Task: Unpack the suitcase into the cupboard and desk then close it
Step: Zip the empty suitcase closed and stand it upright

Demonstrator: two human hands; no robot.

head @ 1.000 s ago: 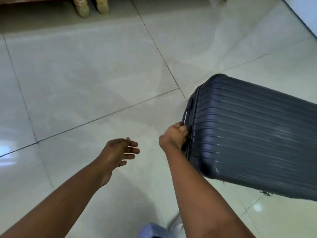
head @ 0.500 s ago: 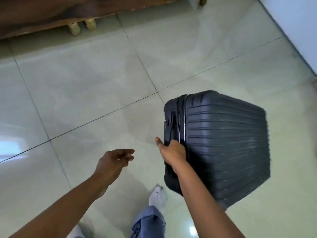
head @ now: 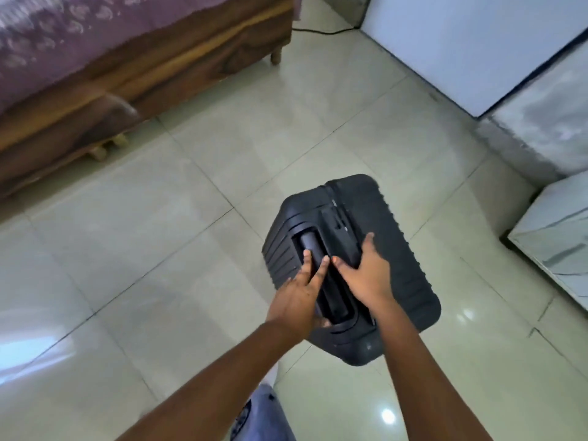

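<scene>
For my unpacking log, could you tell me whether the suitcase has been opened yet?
No, the suitcase stands shut on the tiled floor, with both hands on its top.

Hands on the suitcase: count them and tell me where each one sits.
2. The left hand lies with its fingers along the retracted pull handle on the suitcase top; the right hand grips the carry handle beside it.
</scene>
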